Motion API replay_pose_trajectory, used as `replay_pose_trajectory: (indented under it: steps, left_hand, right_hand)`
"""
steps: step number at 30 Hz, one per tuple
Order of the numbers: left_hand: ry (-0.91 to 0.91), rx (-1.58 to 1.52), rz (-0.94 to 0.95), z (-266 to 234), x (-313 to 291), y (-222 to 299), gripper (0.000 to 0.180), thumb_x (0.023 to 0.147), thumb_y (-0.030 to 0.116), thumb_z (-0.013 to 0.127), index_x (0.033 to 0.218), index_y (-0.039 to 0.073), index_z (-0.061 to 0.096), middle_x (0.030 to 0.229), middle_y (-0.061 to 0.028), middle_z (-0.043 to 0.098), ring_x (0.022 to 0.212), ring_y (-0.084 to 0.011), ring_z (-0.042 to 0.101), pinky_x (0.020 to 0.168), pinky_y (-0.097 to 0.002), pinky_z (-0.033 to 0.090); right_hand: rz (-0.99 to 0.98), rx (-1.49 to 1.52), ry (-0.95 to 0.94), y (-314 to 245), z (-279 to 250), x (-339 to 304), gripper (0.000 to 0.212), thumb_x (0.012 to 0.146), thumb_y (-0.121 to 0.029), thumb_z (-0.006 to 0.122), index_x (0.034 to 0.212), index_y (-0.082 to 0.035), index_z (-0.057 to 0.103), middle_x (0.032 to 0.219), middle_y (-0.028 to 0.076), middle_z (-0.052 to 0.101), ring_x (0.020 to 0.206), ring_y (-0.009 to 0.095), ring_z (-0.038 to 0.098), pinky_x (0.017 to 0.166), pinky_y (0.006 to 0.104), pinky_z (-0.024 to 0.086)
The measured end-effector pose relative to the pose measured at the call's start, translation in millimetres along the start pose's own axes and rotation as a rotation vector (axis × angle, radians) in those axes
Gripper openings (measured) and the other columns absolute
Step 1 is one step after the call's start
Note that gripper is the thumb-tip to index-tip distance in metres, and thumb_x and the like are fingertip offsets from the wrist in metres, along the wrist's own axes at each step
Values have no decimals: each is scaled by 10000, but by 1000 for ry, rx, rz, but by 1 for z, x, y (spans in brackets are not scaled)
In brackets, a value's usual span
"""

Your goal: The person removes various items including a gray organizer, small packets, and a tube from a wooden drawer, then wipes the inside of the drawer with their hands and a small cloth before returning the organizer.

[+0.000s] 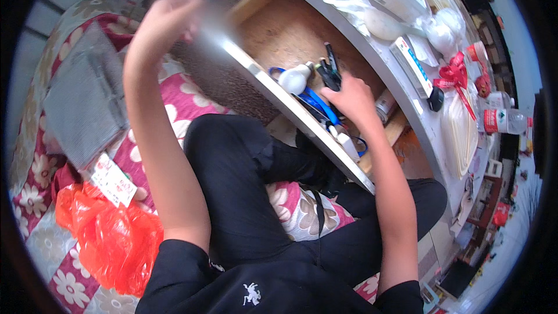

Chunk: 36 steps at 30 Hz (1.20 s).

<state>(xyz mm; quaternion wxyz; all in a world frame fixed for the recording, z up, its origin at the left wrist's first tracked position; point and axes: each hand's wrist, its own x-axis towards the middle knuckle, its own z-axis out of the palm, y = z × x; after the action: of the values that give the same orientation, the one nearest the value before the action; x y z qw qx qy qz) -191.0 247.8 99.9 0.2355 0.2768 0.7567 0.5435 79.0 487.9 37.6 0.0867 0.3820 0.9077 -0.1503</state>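
My right hand (353, 100) reaches into an open wooden drawer (273, 26), its fingers closed on a bundle of black pens (329, 72). Beside the pens lie a white light bulb (294, 79) and a blue-handled tool (318, 103) whose kind is not clear. Further along the drawer's near side are small white items (347, 143) and part of a blue ring-shaped handle (363, 146). My left hand (174, 17) is raised beyond the drawer's left end, its wrist bent. A blurred patch hides its fingertips and anything they may hold.
The white tabletop (381, 61) above the drawer carries plastic bags (447, 26), a small box (411, 67), a red ribbon (453, 75) and a water bottle (505, 121). On the flowered cover at left lie folded grey cloth (87, 87) and an orange plastic bag (113, 238).
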Motion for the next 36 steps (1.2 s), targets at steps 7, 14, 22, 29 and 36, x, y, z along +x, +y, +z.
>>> replay_pose_trajectory:
  steps: [7,14,22,29,36]
  left_hand:
    - [223,-226,-157,-40,-122,-37,174,932,115,576,1048,-13,592,761,-26,612,613,-76,578,543,-205,462]
    - [663,56,-323,-68,-234,-86,154,926,84,599,1031,-29,587,772,-48,629,620,-84,589,545,-216,481]
    - [788,209,-360,-63,-274,-107,144,861,91,638,943,-11,577,690,-39,600,552,-100,572,500,-258,473]
    - [819,578,-273,-58,-275,-91,193,837,135,683,942,7,585,680,-64,593,588,-166,576,568,-320,464]
    - [799,375,-278,-41,-263,-61,246,851,107,675,1058,13,580,821,-50,618,639,-112,538,594,-275,459]
  right_hand:
    - [-95,201,-90,-13,-51,-28,516,743,-435,674,937,42,661,820,217,678,789,316,684,765,396,520]
    - [-291,309,-86,-88,-77,-41,451,771,-416,663,857,27,647,734,137,665,687,235,659,700,350,515]
    - [-255,435,-147,-110,-65,10,475,844,-472,600,882,-6,686,713,43,614,601,150,554,598,291,444]
    - [-471,550,-219,-203,-53,-28,487,804,-447,631,876,34,648,745,94,640,677,174,621,662,303,491]
    - [-658,510,-120,-297,-12,-43,612,772,-472,641,999,95,597,946,294,671,936,401,675,858,431,517]
